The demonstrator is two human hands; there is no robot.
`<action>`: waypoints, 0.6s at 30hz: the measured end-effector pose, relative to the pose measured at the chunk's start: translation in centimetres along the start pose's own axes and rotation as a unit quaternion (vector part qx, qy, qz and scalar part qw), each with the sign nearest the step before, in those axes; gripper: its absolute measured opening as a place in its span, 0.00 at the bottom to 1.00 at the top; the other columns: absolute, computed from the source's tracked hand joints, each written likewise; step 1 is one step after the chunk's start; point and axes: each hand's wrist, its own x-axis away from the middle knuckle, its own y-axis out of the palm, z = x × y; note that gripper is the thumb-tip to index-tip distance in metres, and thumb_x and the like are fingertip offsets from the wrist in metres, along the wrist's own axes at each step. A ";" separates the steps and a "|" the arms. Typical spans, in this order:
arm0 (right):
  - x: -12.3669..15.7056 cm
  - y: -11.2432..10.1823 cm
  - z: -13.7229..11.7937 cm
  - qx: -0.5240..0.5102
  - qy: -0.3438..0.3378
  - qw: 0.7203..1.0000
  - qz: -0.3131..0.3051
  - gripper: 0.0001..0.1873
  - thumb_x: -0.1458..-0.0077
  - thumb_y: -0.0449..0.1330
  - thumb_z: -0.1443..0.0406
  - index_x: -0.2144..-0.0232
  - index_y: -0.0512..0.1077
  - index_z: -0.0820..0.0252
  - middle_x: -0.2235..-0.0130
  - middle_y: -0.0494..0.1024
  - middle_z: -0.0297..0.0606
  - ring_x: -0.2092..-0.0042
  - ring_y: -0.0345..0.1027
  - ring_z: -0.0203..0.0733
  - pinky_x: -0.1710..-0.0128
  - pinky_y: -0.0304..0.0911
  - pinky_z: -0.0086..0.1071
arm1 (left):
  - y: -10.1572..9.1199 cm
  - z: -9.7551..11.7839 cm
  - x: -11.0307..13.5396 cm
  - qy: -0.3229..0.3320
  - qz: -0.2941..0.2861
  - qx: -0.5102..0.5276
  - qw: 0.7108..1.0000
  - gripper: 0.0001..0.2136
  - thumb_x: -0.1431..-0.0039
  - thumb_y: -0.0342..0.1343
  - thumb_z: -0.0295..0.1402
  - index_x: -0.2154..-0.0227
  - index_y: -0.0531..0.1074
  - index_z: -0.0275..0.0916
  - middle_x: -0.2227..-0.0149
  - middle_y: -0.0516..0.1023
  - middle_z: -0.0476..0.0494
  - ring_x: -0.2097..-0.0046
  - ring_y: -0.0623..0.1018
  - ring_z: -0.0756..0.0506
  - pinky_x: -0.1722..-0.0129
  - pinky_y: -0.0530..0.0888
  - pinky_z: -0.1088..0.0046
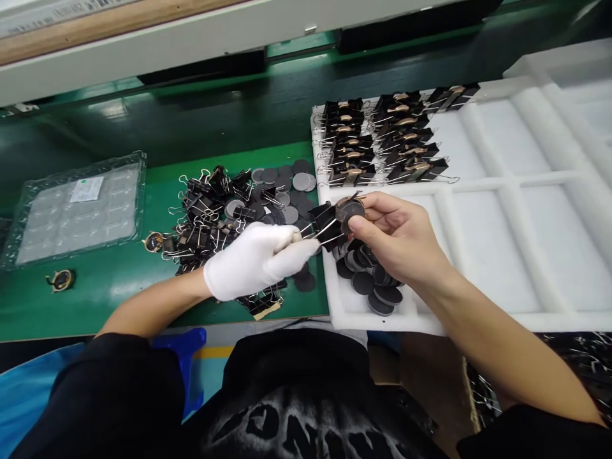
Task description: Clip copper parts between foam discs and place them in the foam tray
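Note:
My left hand, in a white glove, pinches the wire handles of a black binder clip. The clip's jaw end meets a round dark disc with a tan rim, which my bare right hand grips between thumb and fingers. Whether the jaws are around the disc's edge or only against it, I cannot tell. Below my right hand, loose dark discs lie in a compartment of the white foam tray. Near my left hand is a heap of black binder clips on the green table.
Dark and grey discs are strewn beside the clip heap. Rows of clipped parts fill the tray's back left compartments. A clear plastic blister tray lies at far left, near a small ring-shaped part. A pale beam crosses the back.

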 end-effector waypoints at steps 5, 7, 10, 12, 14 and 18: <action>0.0 0.4 0.2 -0.032 0.009 0.999 0.010 0.15 0.45 0.75 0.53 0.64 0.78 0.54 0.66 0.81 0.34 0.67 0.74 0.37 0.65 0.75 0.32 | -0.9 0.0 -0.2 -0.008 -0.031 -0.034 0.999 0.21 0.30 0.52 0.47 0.76 0.66 0.39 0.79 0.68 0.55 0.76 0.65 0.54 0.73 0.63 0.75; -0.1 0.5 0.0 -0.063 0.015 0.998 0.021 0.17 0.47 0.75 0.52 0.65 0.77 0.53 0.64 0.81 0.34 0.65 0.74 0.38 0.63 0.75 0.33 | -2.1 0.0 -0.2 0.024 -0.083 -0.055 0.995 0.20 0.29 0.49 0.48 0.70 0.72 0.39 0.74 0.74 0.53 0.73 0.70 0.53 0.70 0.67 0.74; -0.2 0.2 -0.5 -0.135 0.047 0.988 0.052 0.19 0.52 0.76 0.49 0.66 0.76 0.51 0.62 0.80 0.34 0.63 0.75 0.42 0.61 0.76 0.37 | -4.7 -0.3 -0.4 0.037 -0.057 -0.119 0.991 0.22 0.26 0.42 0.48 0.56 0.77 0.40 0.66 0.81 0.48 0.67 0.77 0.49 0.62 0.72 0.71; -0.4 -0.3 -0.8 -0.184 0.072 0.977 0.076 0.20 0.54 0.77 0.49 0.67 0.76 0.50 0.62 0.79 0.33 0.62 0.74 0.42 0.61 0.77 0.38 | -6.3 -0.9 -1.0 -0.009 0.039 -0.206 0.978 0.22 0.26 0.42 0.49 0.54 0.78 0.41 0.63 0.83 0.46 0.63 0.79 0.46 0.59 0.72 0.69; -0.6 -0.8 -1.0 -0.216 0.087 0.968 0.093 0.19 0.54 0.77 0.49 0.68 0.76 0.49 0.63 0.77 0.32 0.62 0.73 0.41 0.62 0.76 0.35 | -7.4 -1.9 -1.9 -0.053 0.087 -0.307 0.946 0.21 0.27 0.45 0.50 0.55 0.79 0.42 0.62 0.83 0.44 0.60 0.80 0.43 0.58 0.72 0.66; -0.7 -0.7 -1.0 -0.225 0.104 0.966 0.081 0.19 0.55 0.78 0.50 0.67 0.78 0.50 0.64 0.77 0.32 0.63 0.71 0.39 0.66 0.73 0.31 | -7.5 -4.5 -4.3 -0.037 0.012 -0.468 0.883 0.23 0.29 0.49 0.51 0.44 0.76 0.42 0.55 0.82 0.38 0.56 0.80 0.37 0.57 0.70 0.63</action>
